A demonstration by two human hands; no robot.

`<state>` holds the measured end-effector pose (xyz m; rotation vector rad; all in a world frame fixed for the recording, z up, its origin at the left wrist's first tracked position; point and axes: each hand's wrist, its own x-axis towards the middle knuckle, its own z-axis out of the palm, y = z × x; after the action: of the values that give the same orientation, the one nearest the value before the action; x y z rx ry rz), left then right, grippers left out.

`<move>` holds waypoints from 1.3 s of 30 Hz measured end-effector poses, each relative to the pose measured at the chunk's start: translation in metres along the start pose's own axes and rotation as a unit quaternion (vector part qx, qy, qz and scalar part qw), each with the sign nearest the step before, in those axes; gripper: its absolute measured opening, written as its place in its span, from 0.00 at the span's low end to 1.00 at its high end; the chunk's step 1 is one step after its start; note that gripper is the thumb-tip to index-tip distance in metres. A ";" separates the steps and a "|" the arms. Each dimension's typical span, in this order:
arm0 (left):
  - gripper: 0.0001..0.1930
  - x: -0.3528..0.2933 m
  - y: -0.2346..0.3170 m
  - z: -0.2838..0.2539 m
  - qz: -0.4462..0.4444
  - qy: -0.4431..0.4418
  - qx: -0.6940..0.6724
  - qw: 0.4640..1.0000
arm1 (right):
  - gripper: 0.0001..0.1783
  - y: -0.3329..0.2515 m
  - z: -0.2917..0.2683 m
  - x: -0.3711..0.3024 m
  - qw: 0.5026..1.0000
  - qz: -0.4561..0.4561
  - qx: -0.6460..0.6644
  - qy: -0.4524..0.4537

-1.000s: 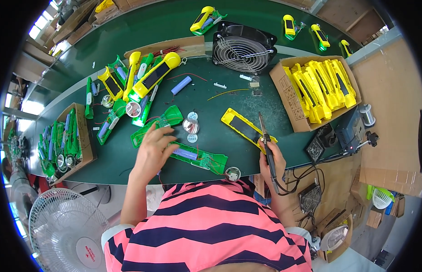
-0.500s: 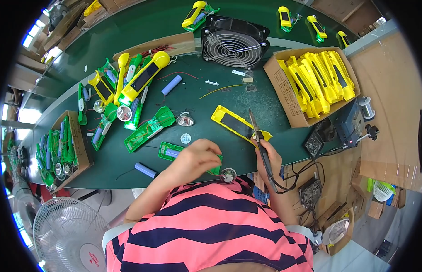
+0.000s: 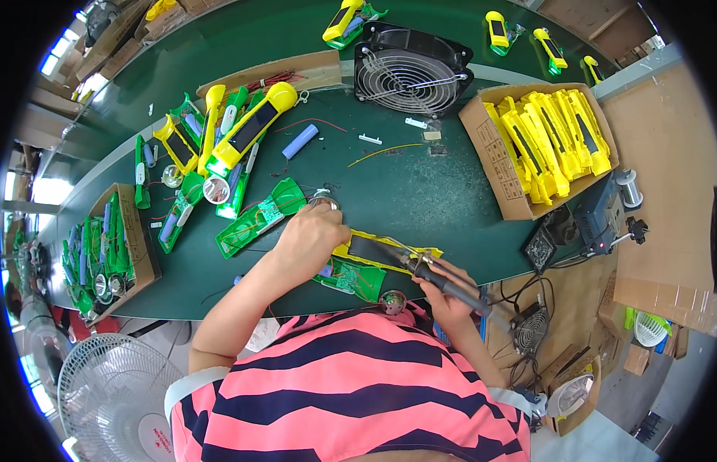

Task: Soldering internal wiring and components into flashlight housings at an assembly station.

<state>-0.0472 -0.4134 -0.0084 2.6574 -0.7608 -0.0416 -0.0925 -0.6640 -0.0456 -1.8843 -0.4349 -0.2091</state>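
My right hand (image 3: pixel 448 304) grips a soldering iron (image 3: pixel 457 288) with a dark handle, its tip pointing left over a yellow casing half (image 3: pixel 371 248) with a dark panel. The fingers of my left hand (image 3: pixel 311 236) are curled at the casing's left end, against a round reflector (image 3: pixel 325 200); what they hold is hidden. Below the casing lies an open green casing half (image 3: pixel 362 279) with a circuit board and wires. A round lamp head (image 3: pixel 392 302) sits by its right end, close to my shirt. Left of my hand rests another green casing half (image 3: pixel 258 219) with a board.
Assembled yellow-green lamps (image 3: pixel 251 131) are heaped at the left, beside a carton of green halves (image 3: pixel 147 254). A carton of yellow halves (image 3: pixel 493 165), a black fan (image 3: pixel 412 73) and a soldering station (image 3: pixel 597 219) stand farther off. A loose blue battery cell (image 3: pixel 301 142) lies mid-table.
My left hand has moved up and left to the reflector, fingers now curled. The yellow casing has shifted left and nearer me. The soldering iron has swung from pointing away to pointing left.
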 end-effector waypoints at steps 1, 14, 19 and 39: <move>0.05 0.003 -0.001 0.000 0.013 -0.034 -0.014 0.999 | 0.11 0.000 0.003 0.000 0.997 0.062 0.047 0.013; 0.07 0.010 0.010 -0.001 0.014 -0.070 0.080 0.994 | 0.06 -0.003 0.021 0.024 0.911 0.304 0.274 0.048; 0.07 0.009 0.008 0.001 0.009 -0.077 0.086 0.993 | 0.06 -0.004 0.024 0.024 0.918 0.304 0.251 0.043; 0.04 0.010 0.009 0.004 0.002 -0.083 0.110 0.991 | 0.08 -0.016 -0.014 0.008 0.996 0.015 -0.073 0.041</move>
<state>-0.0432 -0.4268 -0.0078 2.8882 -0.8676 -0.1898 -0.0907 -0.6709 -0.0245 -2.0155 -0.3441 -0.3034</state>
